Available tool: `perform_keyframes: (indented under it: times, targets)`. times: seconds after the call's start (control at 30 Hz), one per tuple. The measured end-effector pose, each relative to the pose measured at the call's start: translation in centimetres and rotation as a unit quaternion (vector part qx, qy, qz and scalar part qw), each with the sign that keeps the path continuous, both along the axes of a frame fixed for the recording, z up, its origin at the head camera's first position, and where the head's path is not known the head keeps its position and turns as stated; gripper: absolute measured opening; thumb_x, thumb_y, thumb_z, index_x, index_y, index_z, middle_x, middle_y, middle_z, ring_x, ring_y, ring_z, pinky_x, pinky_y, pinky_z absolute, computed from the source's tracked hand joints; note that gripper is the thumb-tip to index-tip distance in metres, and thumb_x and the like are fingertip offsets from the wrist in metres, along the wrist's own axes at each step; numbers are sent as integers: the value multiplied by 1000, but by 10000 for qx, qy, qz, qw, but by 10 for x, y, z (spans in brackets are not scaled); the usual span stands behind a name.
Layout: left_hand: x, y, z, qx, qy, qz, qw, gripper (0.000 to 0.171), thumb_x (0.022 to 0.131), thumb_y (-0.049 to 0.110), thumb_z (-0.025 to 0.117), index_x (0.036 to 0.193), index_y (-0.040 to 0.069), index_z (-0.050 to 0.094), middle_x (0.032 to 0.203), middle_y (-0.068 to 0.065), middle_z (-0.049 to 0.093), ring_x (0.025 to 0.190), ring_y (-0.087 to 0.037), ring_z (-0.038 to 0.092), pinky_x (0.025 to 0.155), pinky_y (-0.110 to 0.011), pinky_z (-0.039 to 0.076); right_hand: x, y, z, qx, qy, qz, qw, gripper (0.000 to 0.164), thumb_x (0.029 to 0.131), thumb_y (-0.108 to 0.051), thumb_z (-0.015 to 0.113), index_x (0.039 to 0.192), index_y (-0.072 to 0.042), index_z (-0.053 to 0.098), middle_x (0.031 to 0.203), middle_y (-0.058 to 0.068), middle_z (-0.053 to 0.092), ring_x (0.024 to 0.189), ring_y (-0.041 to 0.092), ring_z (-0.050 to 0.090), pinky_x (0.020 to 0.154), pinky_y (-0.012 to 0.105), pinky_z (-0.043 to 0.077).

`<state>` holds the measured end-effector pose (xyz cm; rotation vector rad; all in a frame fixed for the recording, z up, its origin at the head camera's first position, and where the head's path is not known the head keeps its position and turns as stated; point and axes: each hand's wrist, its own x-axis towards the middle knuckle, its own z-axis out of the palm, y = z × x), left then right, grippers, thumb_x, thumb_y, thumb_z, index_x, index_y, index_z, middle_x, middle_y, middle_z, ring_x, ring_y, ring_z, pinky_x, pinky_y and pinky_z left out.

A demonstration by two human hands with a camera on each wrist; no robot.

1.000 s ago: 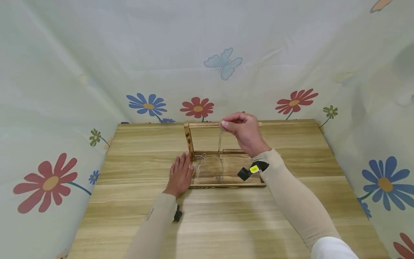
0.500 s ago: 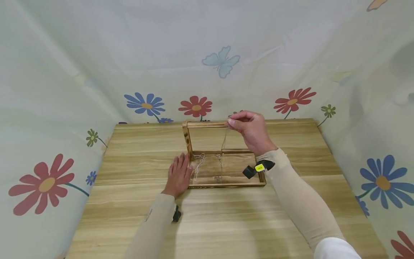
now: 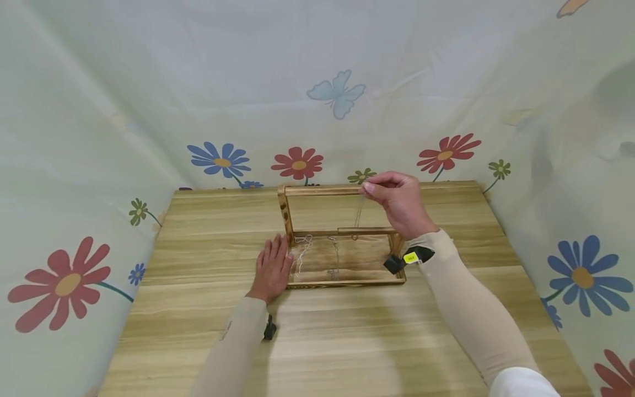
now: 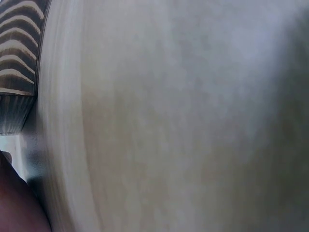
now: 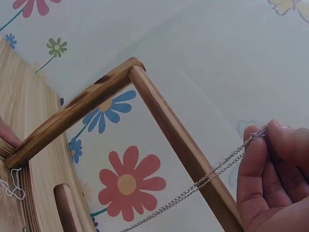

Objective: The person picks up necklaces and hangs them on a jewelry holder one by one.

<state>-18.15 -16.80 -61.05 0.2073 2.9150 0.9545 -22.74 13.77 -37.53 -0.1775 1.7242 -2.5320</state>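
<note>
My right hand (image 3: 401,203) pinches a thin silver chain necklace (image 5: 186,193) between thumb and forefinger, level with the top bar of a wooden stand (image 3: 322,191). The doubled chain hangs down in front of the bar, its lower end near the back rim of the stand's tray base. My left hand (image 3: 272,270) rests with straight fingers against the tray's left side. In the tray, a pale chain (image 3: 304,253) lies at the left and another silver chain (image 3: 337,256) lies across the middle. The left wrist view shows mostly tabletop and a bit of the stand's striped wood (image 4: 19,48).
The stand sits on a wood-grain table (image 3: 327,342) toward its back edge. A short wooden strip (image 3: 367,230) lies along the tray's back side. Pale flowered cloth (image 3: 248,99) hangs behind the table and on both sides.
My right hand has moved right along the top bar, and the chain it pinches has swung right, away from the middle chain. My left hand stays at the tray's left side.
</note>
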Motion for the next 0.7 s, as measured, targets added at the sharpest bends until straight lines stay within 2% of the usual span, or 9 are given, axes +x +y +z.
perform_keyframes:
  times: [0.37, 0.7]
  targets:
    - [1, -1, 6, -35, -82, -42, 10000, 62, 115, 41, 26, 169, 15, 11, 178, -11, 6, 164, -40, 3, 130, -62, 6, 0, 19, 1, -201, -100, -153, 9996, 18, 92, 8, 72, 88, -7, 81, 84, 5, 79, 79, 15, 79, 79, 27, 64]
    - [1, -1, 6, -75, -100, -72, 9999, 62, 115, 41, 25, 169, 15, 10, 178, -11, 5, 164, -41, 2, 130, -62, 6, 0, 42, 2, -571, -207, -151, 9980, 16, 93, 7, 71, 89, -5, 80, 85, 6, 79, 79, 17, 79, 79, 27, 64]
